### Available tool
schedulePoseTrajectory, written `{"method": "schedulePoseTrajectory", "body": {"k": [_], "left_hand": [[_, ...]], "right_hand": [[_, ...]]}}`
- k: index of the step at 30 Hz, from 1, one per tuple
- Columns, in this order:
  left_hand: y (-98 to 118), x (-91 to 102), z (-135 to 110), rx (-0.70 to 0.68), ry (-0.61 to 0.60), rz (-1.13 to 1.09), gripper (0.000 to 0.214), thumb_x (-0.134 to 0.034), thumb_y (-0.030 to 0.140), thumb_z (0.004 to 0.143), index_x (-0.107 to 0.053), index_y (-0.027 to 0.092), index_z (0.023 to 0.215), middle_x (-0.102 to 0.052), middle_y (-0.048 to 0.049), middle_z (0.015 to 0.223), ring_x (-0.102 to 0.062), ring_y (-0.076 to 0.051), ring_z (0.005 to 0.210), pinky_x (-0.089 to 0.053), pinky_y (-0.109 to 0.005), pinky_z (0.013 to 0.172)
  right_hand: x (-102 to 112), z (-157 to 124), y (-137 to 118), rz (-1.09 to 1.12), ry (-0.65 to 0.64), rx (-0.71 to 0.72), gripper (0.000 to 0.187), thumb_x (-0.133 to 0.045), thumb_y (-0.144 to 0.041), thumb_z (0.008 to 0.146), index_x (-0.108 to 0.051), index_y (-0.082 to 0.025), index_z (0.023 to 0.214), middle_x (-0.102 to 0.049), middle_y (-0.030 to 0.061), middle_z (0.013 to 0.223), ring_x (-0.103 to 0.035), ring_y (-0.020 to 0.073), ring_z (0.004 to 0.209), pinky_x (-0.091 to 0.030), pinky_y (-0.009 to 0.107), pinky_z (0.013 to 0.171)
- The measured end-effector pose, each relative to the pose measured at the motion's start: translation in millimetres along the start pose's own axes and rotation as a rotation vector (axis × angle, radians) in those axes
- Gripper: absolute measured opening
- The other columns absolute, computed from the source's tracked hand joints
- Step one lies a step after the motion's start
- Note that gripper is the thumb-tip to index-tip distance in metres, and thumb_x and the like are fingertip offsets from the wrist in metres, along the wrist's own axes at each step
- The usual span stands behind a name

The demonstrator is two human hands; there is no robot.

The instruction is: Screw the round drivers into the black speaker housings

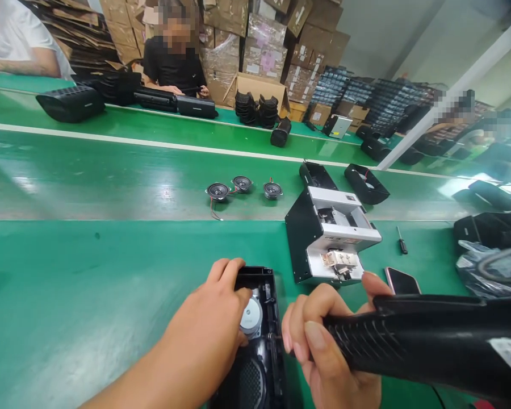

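On the green bench lies an open black speaker housing, its inside facing up. My left hand is closed over its left side, fingers on the far edge and around a round silver-backed speaker driver seated inside. My right hand grips a black electric screwdriver held almost level, pointing left. Its thin bit reaches the housing's right inner edge, close to a screw post beside the driver; whether a screw is on the bit cannot be made out. A speaker grille shows in the near half of the housing.
Past the housing stands a screw feeder machine. A phone and a small screwdriver lie right of it. Loose speaker drivers sit on the conveyor belt. A plastic bag is far right. Co-workers sit opposite.
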State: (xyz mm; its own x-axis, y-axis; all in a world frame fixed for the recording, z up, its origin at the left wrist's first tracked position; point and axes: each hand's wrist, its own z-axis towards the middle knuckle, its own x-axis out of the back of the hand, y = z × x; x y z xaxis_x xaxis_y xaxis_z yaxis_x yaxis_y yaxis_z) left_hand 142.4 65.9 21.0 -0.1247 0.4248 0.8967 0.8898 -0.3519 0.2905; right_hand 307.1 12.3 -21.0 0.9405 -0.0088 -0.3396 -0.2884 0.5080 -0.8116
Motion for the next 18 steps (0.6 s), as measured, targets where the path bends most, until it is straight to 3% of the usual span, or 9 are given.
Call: {"method": "schedulePoseTrajectory", "body": {"k": [9, 13, 18], "left_hand": [[-2.5, -9.1, -1.2, -0.046, 0.093, -0.004, 0.049, -0.079, 0.009, 0.081, -0.08, 0.022, 0.128, -0.05, -0.0172, 0.168, -0.044, -0.038, 0.159, -0.058, -0.056, 0.119], [-1.1, -10.4, 0.6, -0.033, 0.08, -0.003, 0.048, -0.078, 0.008, 0.08, -0.08, 0.023, 0.126, -0.049, -0.0166, 0.169, -0.043, -0.039, 0.16, -0.06, -0.055, 0.116], [-0.2, -11.2, 0.9, -0.033, 0.074, 0.008, 0.05, -0.074, 0.009, 0.08, -0.08, 0.022, 0.129, -0.046, -0.0166, 0.173, -0.039, -0.038, 0.163, -0.06, -0.053, 0.116]], "right_hand": [[3.4, -2.3, 7.5, -0.024, -0.004, -0.063, 0.062, -0.064, -0.018, 0.111, -0.035, -0.048, 0.157, -0.058, -0.0083, 0.082, -0.059, 0.0132, 0.059, -0.054, 0.029, 0.059], [3.3, -1.7, 10.0, -0.061, -0.009, -0.082, 0.057, -0.064, -0.02, 0.112, -0.035, -0.046, 0.153, -0.057, -0.0088, 0.081, -0.058, 0.0142, 0.059, -0.053, 0.03, 0.059], [9.7, 2.5, 11.7, -0.16, -0.099, -0.133, 0.03, -0.07, -0.026, 0.107, -0.057, -0.037, 0.131, -0.058, -0.0048, 0.08, -0.055, 0.017, 0.057, -0.051, 0.034, 0.055]]}}
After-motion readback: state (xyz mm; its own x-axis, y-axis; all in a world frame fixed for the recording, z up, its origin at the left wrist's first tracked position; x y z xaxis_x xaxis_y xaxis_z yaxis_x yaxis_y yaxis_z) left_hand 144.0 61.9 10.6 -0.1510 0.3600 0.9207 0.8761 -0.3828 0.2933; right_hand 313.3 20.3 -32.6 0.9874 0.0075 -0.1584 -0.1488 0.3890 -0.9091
